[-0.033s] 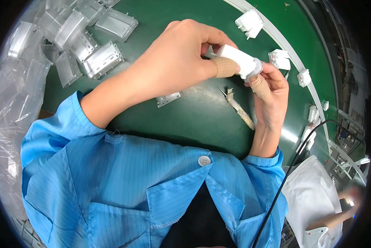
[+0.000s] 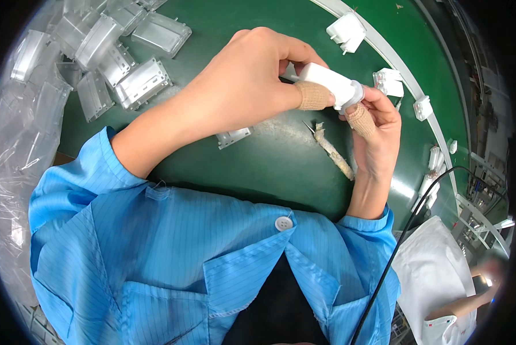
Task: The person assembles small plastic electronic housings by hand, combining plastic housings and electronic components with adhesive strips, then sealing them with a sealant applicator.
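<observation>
My left hand [image 2: 252,80] is closed round a small white plug adapter [image 2: 327,77], a pin showing at its left end. The thumb, wrapped in a tan fabric cover, presses along its near side. At the adapter's right end sits a translucent round piece [image 2: 351,98]; I cannot tell how it is joined. My right hand [image 2: 378,126] pinches that piece between a tan-wrapped thumb and its fingers. Below the two hands, a thin pointed tool with a tape-wrapped handle [image 2: 332,150] lies on the green tabletop [image 2: 269,167].
Clear plastic trays [image 2: 143,83] pile up at the far left beside a clear plastic bag [image 2: 16,155]. White plug adapters [image 2: 347,31] and small pieces lie along a pale curved rail [image 2: 378,43]. A black cable [image 2: 396,247] hangs at right, near another person's white sleeve [image 2: 436,276].
</observation>
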Tool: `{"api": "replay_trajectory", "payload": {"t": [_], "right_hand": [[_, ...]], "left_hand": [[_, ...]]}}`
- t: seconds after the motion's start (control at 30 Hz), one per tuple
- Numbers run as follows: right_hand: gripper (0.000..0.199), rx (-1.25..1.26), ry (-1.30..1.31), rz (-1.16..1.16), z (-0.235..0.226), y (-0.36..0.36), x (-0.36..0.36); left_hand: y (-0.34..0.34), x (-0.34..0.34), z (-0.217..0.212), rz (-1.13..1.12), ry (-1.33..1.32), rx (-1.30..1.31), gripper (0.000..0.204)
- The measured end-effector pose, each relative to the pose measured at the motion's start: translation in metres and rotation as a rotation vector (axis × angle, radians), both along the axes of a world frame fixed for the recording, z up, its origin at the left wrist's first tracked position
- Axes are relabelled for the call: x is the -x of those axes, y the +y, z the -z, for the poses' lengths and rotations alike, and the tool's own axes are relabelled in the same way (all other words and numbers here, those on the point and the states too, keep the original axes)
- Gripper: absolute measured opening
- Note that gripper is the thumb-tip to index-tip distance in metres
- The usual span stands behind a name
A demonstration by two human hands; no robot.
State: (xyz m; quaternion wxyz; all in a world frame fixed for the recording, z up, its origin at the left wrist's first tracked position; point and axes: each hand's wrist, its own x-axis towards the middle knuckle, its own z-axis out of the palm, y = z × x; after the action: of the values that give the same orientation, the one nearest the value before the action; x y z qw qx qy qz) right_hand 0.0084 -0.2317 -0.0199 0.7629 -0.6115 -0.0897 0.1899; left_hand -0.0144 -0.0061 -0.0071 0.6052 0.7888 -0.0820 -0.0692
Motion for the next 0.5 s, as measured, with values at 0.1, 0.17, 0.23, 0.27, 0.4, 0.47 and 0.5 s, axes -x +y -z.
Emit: {"api": "replay_trajectory", "payload": {"t": [0.1,0.17,0.23,0.27,0.4,0.47,0.5], "right_hand": [[0.031,0.007,-0.025,-0.033,-0.003,0.003,0.002],[0.031,0.029,-0.043,-0.022,-0.006,0.006,0.005],[0.031,0.049,-0.061,-0.011,-0.008,0.008,0.006],[0.032,0.048,-0.073,-0.009,-0.009,0.009,0.007],[0.03,0.11,-0.073,0.023,-0.012,0.015,0.011],[0.031,0.069,-0.066,0.004,-0.009,0.012,0.009],[0.032,0.028,-0.063,-0.013,-0.007,0.01,0.008]], "left_hand": [[0.0,-0.002,0.005,0.015,0.027,0.041,0.023],[-0.001,-0.001,0.006,0.019,0.014,0.044,0.022],[-0.002,0.0,0.006,0.022,0.0,0.046,0.022],[-0.003,0.002,0.006,0.024,0.001,0.078,0.021],[-0.002,0.001,0.006,0.049,-0.076,0.035,0.017],[-0.004,0.002,0.007,0.035,-0.09,0.059,0.016],[-0.005,0.002,0.008,0.022,-0.106,0.081,0.015]]}}
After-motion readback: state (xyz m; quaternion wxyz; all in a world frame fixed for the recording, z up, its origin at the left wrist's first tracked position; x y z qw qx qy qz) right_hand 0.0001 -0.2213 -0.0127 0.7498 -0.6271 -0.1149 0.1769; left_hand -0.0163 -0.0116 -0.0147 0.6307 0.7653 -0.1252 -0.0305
